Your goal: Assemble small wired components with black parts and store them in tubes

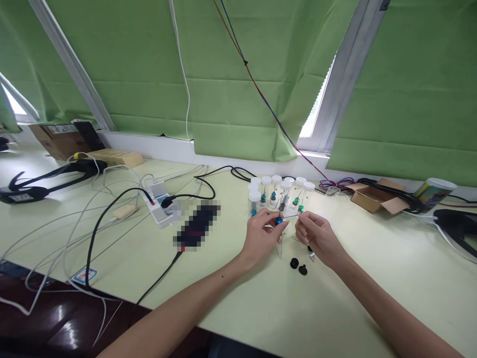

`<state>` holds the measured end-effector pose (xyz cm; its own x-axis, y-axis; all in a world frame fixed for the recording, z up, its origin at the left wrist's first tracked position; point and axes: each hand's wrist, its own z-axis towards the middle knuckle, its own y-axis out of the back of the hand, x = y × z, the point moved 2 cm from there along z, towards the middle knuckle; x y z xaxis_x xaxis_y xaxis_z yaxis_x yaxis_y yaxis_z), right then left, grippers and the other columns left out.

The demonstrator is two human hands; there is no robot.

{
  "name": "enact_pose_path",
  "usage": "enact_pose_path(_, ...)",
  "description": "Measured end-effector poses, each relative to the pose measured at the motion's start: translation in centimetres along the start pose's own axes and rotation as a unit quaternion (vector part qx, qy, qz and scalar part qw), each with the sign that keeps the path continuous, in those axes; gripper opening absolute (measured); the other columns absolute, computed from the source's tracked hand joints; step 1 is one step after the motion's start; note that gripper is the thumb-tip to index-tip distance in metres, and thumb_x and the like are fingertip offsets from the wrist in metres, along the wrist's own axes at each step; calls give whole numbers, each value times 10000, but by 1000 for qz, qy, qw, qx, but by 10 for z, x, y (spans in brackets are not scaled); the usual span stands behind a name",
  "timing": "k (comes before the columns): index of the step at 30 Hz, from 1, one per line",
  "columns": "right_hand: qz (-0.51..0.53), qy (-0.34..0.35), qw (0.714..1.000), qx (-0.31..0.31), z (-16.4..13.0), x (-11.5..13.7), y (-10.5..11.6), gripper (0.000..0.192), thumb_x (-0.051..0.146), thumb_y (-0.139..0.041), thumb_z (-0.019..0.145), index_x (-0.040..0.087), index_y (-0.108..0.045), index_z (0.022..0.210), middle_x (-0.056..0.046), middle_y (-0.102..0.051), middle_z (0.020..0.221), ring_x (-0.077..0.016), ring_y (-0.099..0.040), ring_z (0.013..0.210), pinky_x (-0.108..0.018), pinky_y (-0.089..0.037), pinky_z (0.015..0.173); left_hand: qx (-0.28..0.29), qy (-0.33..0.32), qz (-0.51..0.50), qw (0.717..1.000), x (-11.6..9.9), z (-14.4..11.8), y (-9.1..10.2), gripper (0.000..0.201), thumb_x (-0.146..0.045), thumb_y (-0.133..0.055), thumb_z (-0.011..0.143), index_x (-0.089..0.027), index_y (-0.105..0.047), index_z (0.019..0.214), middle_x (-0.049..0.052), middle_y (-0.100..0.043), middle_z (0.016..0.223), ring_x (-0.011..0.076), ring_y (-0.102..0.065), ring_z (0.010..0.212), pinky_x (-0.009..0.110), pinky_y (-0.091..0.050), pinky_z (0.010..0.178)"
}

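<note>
My left hand point(259, 237) is closed, pinching a small shiny blue part point(279, 221) between thumb and fingers. Opposite it, my right hand point(316, 234) grips the end of a thin metal rod point(291, 216), which points left toward the blue part. Whether the rod touches the part I cannot tell. Just behind both hands stand several clear vials with white caps point(276, 179), holding blue, green and dark pieces with thin stems. On the table below the hands lie a round black piece point(294, 263), another black piece with a stub point(303, 270) and a small silvery piece point(312, 256).
A power strip point(160, 209) with plugs and tangled cables lies to the left, beside a blurred-out dark device point(197, 226). An open cardboard box point(376, 199) and a can point(434, 191) stand at right. Black headgear-like frames point(55, 184) rest far left. Green blinds hang behind.
</note>
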<state>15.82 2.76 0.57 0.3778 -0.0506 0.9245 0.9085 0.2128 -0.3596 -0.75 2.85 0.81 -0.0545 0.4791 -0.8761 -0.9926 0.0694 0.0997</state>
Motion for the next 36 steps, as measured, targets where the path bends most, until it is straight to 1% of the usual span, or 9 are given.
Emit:
enact_pose_path(5, -2, 4, 1000, 2, 0, -1, 1, 189, 383, -714, 828, 210, -642, 854, 42, -529, 619, -71, -424, 459, -243, -309, 474, -11, 27, -34, 999, 1, 2, 0, 195, -336, -691, 791, -154, -678, 859, 2, -531, 784, 72, -564, 484, 221, -526, 465)
enact_pose_path(8, -10, 3, 1000, 7, 0, 0, 0, 219, 386, -722, 818, 228, -660, 956, 28, -564, 689, -80, -445, 485, -249, -334, 487, -16, 55, -53, 997, 0, 3, 0, 205, -338, -703, 776, -149, -661, 842, -15, -548, 687, 79, -562, 454, 221, -509, 478)
enact_pose_path(11, -17, 4, 1000, 10, -1, 1, -1, 255, 391, -733, 803, 231, -676, 993, 13, -576, 732, -91, -463, 515, -254, -346, 490, -18, 76, -74, 994, -3, 4, 0, 219, -346, -717, 759, -147, -650, 822, -22, -551, 628, 90, -561, 454, 225, -505, 478)
enact_pose_path(17, -20, 14, 1000, 8, 1, -1, 0, 229, 392, -749, 784, 219, -703, 926, 6, -571, 732, -89, -464, 515, -256, -358, 479, -11, 80, -85, 993, -1, 4, -1, 252, -375, -720, 754, -143, -653, 823, -15, -544, 652, 92, -557, 470, 229, -503, 460)
enact_pose_path(21, -28, 19, 999, 2, 1, 0, 1, 220, 404, -754, 775, 214, -704, 874, 5, -570, 723, -87, -480, 517, -251, -373, 473, -6, 61, -71, 996, 2, 3, 0, 240, -364, -709, 769, -144, -663, 852, -4, -537, 730, 82, -561, 485, 222, -503, 458)
enact_pose_path(28, -61, 43, 997, -11, 1, 1, 3, 227, 423, -734, 786, 204, -687, 819, 8, -574, 682, -98, -484, 505, -263, -372, 476, 2, 45, -38, 998, 8, 2, 0, 247, -375, -694, 785, -149, -677, 882, 3, -531, 776, 71, -558, 487, 218, -518, 464)
enact_pose_path(32, -72, 51, 996, -19, 1, 1, 3, 239, 432, -727, 788, 199, -679, 788, 10, -562, 655, -105, -475, 500, -266, -366, 471, 5, 39, -35, 999, 8, 1, -1, 254, -387, -695, 782, -149, -682, 871, 15, -525, 828, 70, -561, 504, 216, -529, 446)
enact_pose_path(36, -78, 54, 995, -26, 1, 1, 2, 254, 435, -720, 796, 193, -667, 738, 10, -554, 639, -101, -465, 491, -261, -356, 467, 9, 28, -29, 999, 6, 1, -1, 246, -389, -689, 788, -154, -691, 861, 14, -518, 831, 66, -548, 509, 216, -539, 445)
